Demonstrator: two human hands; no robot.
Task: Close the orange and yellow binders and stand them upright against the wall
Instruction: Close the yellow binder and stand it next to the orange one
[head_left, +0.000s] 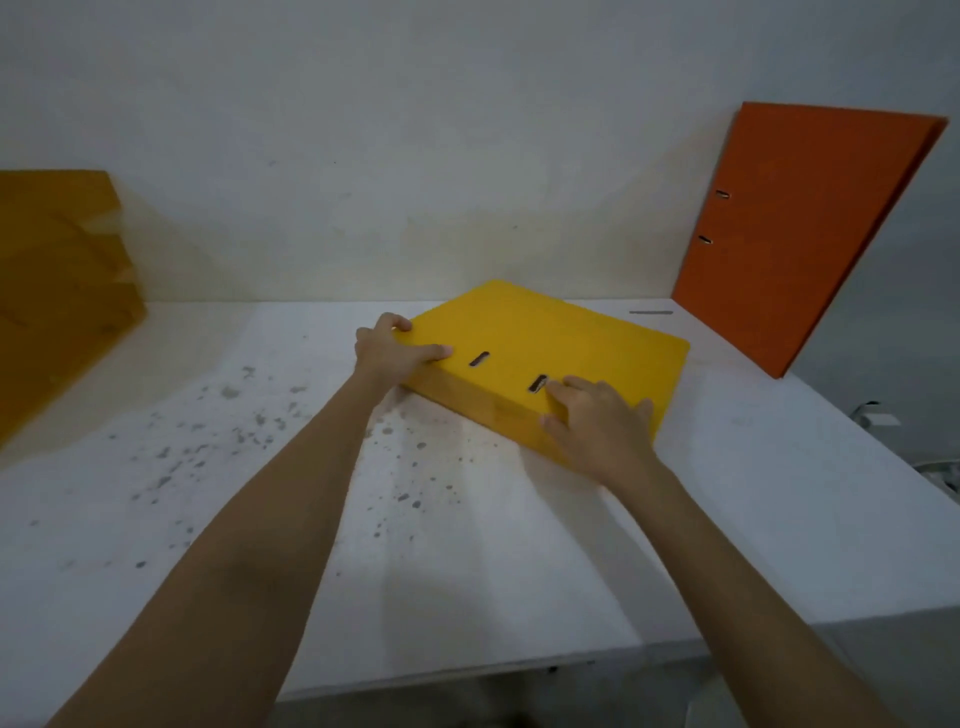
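At the bench's (519, 571) far left edge a yellow-brown stack (62, 291) stands blurred against the wall (415, 130). Your left hand (387, 351) grips the yellow binder's (561, 343) near-left corner, thumb on the cover. The binder lies closed and flat near the bench's back edge, mid-bench. Your right hand (597, 426) clasps its spine end, fingers flat by a slot. At the back right corner the orange binder (800, 234) stands closed against the wall
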